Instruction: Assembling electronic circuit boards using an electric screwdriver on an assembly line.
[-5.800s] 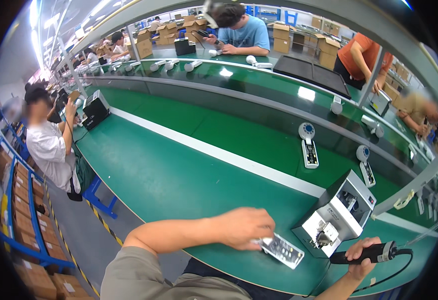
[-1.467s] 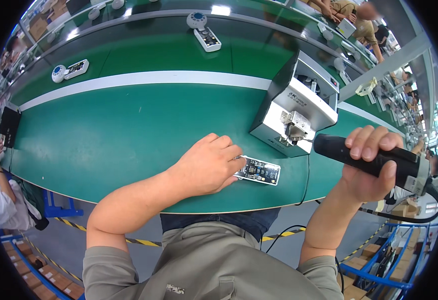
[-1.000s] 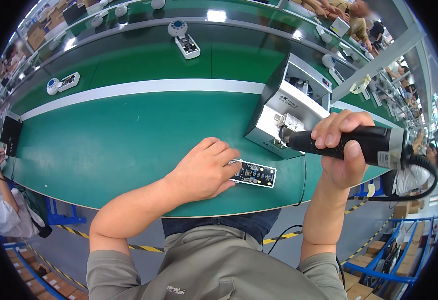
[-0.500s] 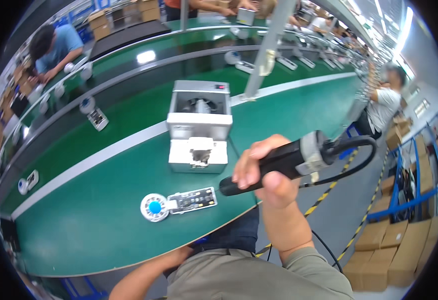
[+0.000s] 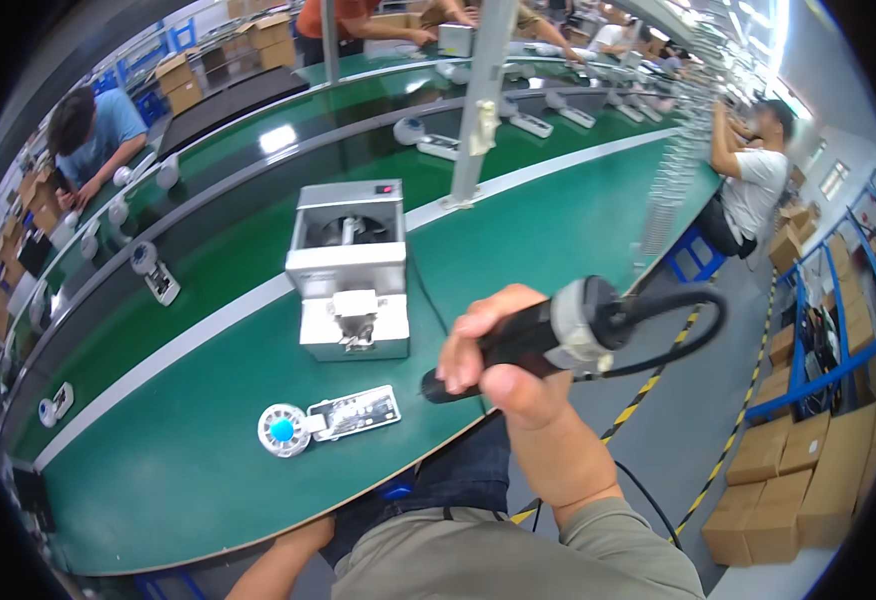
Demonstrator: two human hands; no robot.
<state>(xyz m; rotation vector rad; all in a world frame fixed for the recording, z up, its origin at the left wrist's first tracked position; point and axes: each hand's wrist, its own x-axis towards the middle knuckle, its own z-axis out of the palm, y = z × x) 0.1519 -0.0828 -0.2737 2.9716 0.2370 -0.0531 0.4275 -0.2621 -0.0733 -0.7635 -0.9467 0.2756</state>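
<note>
My right hand [image 5: 525, 395] is wrapped round a black electric screwdriver [image 5: 583, 318], held tilted above the table's front edge with its tip toward the left. A cable loops from its back end. Just left of the tip, a small handheld fan [image 5: 355, 413] lies on the green table, its casing open and circuit board showing. Its round white head has a blue centre. Behind the fan stands a silver screw feeder [image 5: 355, 265] with an open top bin. My left hand [image 5: 308, 532] is low at the table's front edge, its fingers hidden.
A conveyor belt [image 5: 213, 255] with several fans runs beyond the table. A metal post [image 5: 478, 120] rises behind the feeder. Co-workers sit at the far left [image 5: 108, 130] and right [image 5: 758, 170]. Cardboard boxes [image 5: 773, 510] and a blue rack [image 5: 823, 375] stand at the right.
The view has shifted, so the feeder and the fan now appear farther left. The screwdriver's tip has drawn slightly away from the fan's end. The co-worker at the right shows more fully.
</note>
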